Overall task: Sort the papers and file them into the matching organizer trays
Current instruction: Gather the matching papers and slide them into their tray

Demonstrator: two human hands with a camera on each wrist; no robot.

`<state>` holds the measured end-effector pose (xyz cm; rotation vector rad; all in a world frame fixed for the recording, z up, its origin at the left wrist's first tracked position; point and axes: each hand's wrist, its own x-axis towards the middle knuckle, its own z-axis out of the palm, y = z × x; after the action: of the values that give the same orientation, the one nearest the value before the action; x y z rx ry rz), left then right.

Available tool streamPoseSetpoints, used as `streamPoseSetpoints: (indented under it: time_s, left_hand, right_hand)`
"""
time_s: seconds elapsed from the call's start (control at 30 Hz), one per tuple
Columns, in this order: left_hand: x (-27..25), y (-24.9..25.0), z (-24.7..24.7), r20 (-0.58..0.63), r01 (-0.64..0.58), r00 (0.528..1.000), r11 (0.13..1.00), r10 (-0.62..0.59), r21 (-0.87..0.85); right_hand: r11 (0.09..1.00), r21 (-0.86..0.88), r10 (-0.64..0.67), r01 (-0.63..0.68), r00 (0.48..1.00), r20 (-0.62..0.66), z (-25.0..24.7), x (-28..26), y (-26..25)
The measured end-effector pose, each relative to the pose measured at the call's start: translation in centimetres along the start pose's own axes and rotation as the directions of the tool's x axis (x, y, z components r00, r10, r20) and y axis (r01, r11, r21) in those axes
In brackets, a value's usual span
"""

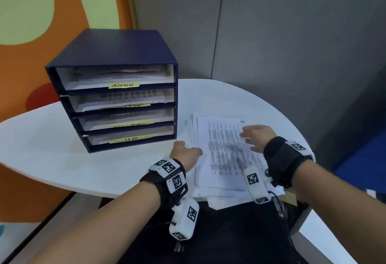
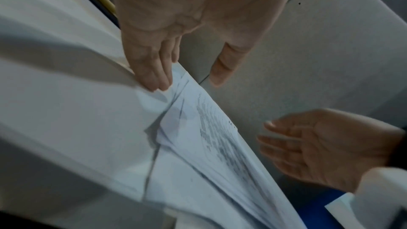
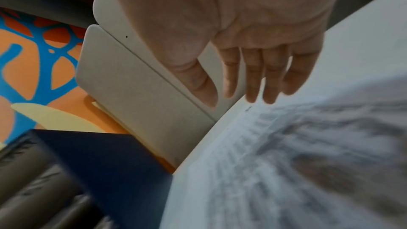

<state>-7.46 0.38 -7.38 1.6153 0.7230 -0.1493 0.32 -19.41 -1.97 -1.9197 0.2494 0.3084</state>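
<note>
A loose stack of printed papers (image 1: 225, 153) lies on the white round table (image 1: 62, 153), near its front edge. To its left stands a dark blue organizer (image 1: 117, 54) with several trays holding papers, each with a yellow label; the top one reads ADMIN (image 1: 123, 85). My left hand (image 1: 184, 150) is at the stack's left edge, fingers straight, fingertips (image 2: 157, 83) touching the paper edge. My right hand (image 1: 255, 136) hovers flat over the top sheet (image 3: 286, 154), fingers straight and holding nothing.
A grey partition wall (image 1: 271, 33) rises behind the table, with an orange and green wall (image 1: 31, 23) to the left. Some sheets overhang the table's front edge (image 1: 221, 201). Something blue (image 1: 363, 159) sits low at the right.
</note>
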Motion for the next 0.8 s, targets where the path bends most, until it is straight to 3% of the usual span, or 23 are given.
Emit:
streamPoseSetpoints:
  time_s: [0.17, 0.3, 0.8]
  left_hand:
    - [0.6, 0.3, 2.6, 0.023, 0.013, 1.000, 0.999, -0.014, 0.044]
    - [0.0, 1.0, 3.2, 0.064, 0.055, 0.996, 0.998, -0.055, 0.002]
    - [-0.5, -0.9, 1.1, -0.003, -0.064, 0.998, 0.997, 0.064, 0.052]
  right_hand:
    - [0.923, -0.367, 0.070, -0.112, 0.989, -0.128, -2.5, 0.9, 6.0]
    - [0.798, -0.594, 0.010, -0.098, 0.989, -0.150, -1.6, 1.9, 8.1]
    - [0.850, -0.516, -0.029, -0.107, 0.968, -0.249, -1.5, 3.5, 8.6]
